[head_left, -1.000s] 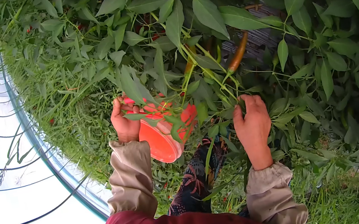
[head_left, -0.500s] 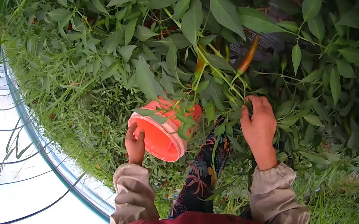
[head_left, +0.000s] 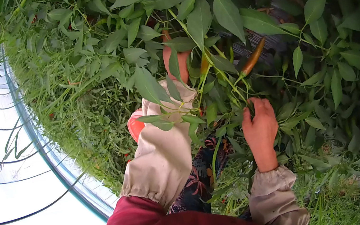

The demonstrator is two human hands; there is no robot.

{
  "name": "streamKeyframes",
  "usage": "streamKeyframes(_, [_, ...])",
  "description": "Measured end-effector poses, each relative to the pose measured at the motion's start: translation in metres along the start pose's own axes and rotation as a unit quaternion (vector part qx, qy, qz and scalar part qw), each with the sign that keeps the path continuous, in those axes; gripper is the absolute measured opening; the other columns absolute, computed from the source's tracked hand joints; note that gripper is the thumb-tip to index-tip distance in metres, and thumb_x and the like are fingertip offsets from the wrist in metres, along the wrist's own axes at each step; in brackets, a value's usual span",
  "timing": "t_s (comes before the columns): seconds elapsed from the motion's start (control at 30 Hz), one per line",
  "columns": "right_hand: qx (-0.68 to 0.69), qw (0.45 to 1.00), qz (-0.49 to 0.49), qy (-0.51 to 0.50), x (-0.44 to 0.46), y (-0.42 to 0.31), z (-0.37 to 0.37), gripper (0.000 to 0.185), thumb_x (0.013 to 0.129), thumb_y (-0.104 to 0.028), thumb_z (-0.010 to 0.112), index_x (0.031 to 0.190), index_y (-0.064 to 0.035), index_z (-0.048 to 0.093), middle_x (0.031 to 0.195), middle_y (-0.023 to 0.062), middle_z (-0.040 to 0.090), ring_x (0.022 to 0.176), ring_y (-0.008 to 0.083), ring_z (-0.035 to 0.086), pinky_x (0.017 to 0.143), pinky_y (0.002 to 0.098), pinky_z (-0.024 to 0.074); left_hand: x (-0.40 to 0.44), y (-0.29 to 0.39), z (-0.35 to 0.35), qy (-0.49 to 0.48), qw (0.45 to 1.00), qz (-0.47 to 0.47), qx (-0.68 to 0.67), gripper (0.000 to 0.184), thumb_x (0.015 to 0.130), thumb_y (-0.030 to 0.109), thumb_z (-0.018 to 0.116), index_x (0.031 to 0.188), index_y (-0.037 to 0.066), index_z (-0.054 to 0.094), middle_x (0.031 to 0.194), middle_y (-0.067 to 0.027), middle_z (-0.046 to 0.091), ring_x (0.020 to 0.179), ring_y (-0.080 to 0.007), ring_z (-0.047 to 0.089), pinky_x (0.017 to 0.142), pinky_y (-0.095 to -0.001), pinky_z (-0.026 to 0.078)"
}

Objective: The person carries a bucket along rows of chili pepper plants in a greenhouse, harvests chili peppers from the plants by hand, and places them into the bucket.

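Observation:
My left hand (head_left: 177, 62) reaches up into the foliage of a chilli pepper plant (head_left: 226, 12). Leaves cover most of its fingers, so what they touch is hidden. Lower right, my right hand (head_left: 259, 127) has its thumb and fingers closed around a thin green stem of the plant. Just above it hangs a brownish-orange chilli pepper (head_left: 253, 57). Another orange pepper (head_left: 203, 64) shows between the leaves, to the right of my left hand. Behind my left sleeve, a pinkish-red bucket (head_left: 135, 126) is mostly covered.
Dense leaves and stems fill the upper and right side. Grass and weeds (head_left: 78, 111) grow to the left, beside a curved greenhouse wall with dark hoops (head_left: 20, 160). My patterned trouser leg (head_left: 197, 181) is below the plant.
My left hand has left the bucket's rim and moved up and right into the leaves; its sleeve now covers most of the bucket. My right hand has barely moved.

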State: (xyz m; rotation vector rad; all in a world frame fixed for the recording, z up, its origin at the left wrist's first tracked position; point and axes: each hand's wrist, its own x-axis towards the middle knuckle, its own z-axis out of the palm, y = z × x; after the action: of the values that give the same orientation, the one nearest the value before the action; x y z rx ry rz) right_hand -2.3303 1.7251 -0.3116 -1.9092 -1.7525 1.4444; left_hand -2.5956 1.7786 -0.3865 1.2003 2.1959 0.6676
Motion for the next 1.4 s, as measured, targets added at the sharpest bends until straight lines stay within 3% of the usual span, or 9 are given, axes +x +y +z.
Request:
streamKeyframes(0.23, [0.005,1.0,0.004,-0.007,0.003,0.003,-0.002,0.023,0.076,-0.009,0.06,0.097,0.0,0.057,0.094,0.0163,0.056,0.088,0.0341,0.055,0.072,0.042,0.0462,0.003,0.005,-0.019,0.012,0.999,-0.022,-0.022,0.043,0.087,0.012,0.051,0.13,0.006,0.045,0.105,-0.0115,0.061,0.095,-0.0265,0.057,0.085,-0.0371,0.044])
streamKeyframes(0.33, [0.01,1.0,0.012,-0.008,0.005,0.0,-0.003,0.023,0.076,-0.009,0.06,0.098,-0.0007,0.057,0.092,0.0155,0.056,0.089,0.0338,0.055,0.072,0.0419,0.0462,-0.012,0.005,-0.049,-0.061,0.968,0.043,0.239,0.031,0.087,0.01,0.051,0.116,0.003,0.057,0.099,-0.0104,0.062,0.086,-0.0227,0.059,0.078,-0.0328,0.047])
streamKeyframes(0.43, [0.015,1.0,0.014,-0.017,0.007,-0.002,-0.004,0.022,0.076,-0.009,0.06,0.096,-0.0016,0.057,0.09,0.0143,0.055,0.088,0.0331,0.054,0.072,0.0417,0.0459,-0.036,0.089,-0.078,-0.209,0.939,-0.141,0.232,0.019,0.087,0.005,0.05,0.1,0.0,0.062,0.094,-0.0088,0.062,0.078,-0.0154,0.058,0.071,-0.0259,0.047])
streamKeyframes(0.5, [0.02,1.0,0.006,-0.006,0.008,-0.002,-0.005,0.021,0.076,-0.008,0.06,0.095,-0.0023,0.057,0.089,0.0135,0.055,0.085,0.0327,0.055,0.07,0.0412,0.0452,-0.037,0.107,-0.09,-0.088,0.986,0.126,0.067,0.017,0.086,0.0,0.049,0.095,-0.001,0.063,0.089,-0.0078,0.063,0.072,-0.0088,0.057,0.065,-0.0212,0.046])
streamKeyframes(0.63, [0.03,1.0,-0.002,0.001,0.007,0.0,-0.002,0.019,0.076,-0.007,0.061,0.094,-0.0032,0.058,0.087,0.0127,0.055,0.082,0.0323,0.055,0.069,0.0405,0.0444,0.04,0.164,-0.064,0.001,0.983,0.158,0.098,0.015,0.074,0.0,0.055,0.086,0.001,0.065,0.072,-0.0098,0.062,0.06,-0.0178,0.058,0.057,-0.0276,0.047])
streamKeyframes(0.83, [0.031,1.0,-0.002,-0.001,0.006,-0.001,-0.004,0.02,0.075,-0.009,0.061,0.094,-0.0028,0.058,0.087,0.0132,0.055,0.085,0.0325,0.054,0.071,0.0412,0.0453,0.184,0.099,-0.003,-0.08,0.6,0.387,0.695,0.016,0.072,0.014,0.056,0.083,0.003,0.061,0.076,-0.0178,0.062,0.072,-0.0333,0.062,0.062,-0.0454,0.048])
streamKeyframes(0.93, [0.04,0.999,0.001,0.006,0.006,0.0,-0.004,0.02,0.075,-0.009,0.061,0.094,-0.0029,0.058,0.086,0.0128,0.055,0.085,0.0321,0.054,0.071,0.0408,0.0454,0.174,0.12,0.0,-0.107,0.738,0.317,0.585,0.016,0.074,0.013,0.054,0.084,0.003,0.062,0.078,-0.0181,0.063,0.073,-0.0343,0.062,0.064,-0.0443,0.049])
streamKeyframes(1.27, [0.046,0.999,0.017,0.011,0.006,-0.001,-0.007,0.018,0.075,-0.008,0.06,0.092,-0.0036,0.057,0.086,0.013,0.055,0.084,0.0332,0.055,0.071,0.0412,0.045,0.146,0.12,-0.024,-0.078,0.873,0.248,0.413,0.022,0.085,0.017,0.048,0.097,0.007,0.063,0.091,-0.0205,0.064,0.085,-0.0362,0.061,0.074,-0.0438,0.047])
streamKeyframes(1.4, [0.038,0.999,0.016,0.002,0.006,0.001,-0.006,0.019,0.075,-0.01,0.06,0.093,-0.0035,0.057,0.087,0.0128,0.055,0.085,0.0323,0.054,0.071,0.0413,0.0452,0.137,0.123,-0.029,-0.056,0.812,0.378,0.441,0.022,0.081,0.014,0.054,0.097,0.0,0.061,0.091,-0.0161,0.064,0.084,-0.028,0.061,0.073,-0.0359,0.048])
